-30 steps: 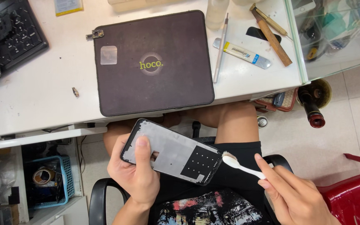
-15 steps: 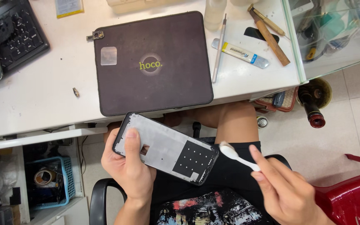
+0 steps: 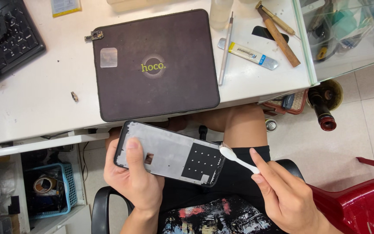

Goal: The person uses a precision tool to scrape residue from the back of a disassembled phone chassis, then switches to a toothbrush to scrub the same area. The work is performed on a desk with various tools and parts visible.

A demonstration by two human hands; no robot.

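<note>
My left hand (image 3: 136, 182) holds a phone frame (image 3: 169, 152) over my lap, thumb lying across its grey metal inner face. The frame has a black rim and a black square patch with small dots near its right end. My right hand (image 3: 284, 195) pinches the white handle of a toothbrush (image 3: 238, 158). The brush head touches the right end of the frame.
A dark brown work mat (image 3: 156, 65) lies on the white desk (image 3: 35, 104). Right of it lie a thin metal tool (image 3: 225, 50), a flat tube (image 3: 248, 54) and wooden-handled tools (image 3: 278, 32). A keyboard (image 3: 7, 37) sits far left, a blue basket (image 3: 48, 188) below, a red chair (image 3: 360, 203) at right.
My left hand has shifted the phone frame slightly left and up. The right hand has followed, keeping the brush head at the frame's right end.
</note>
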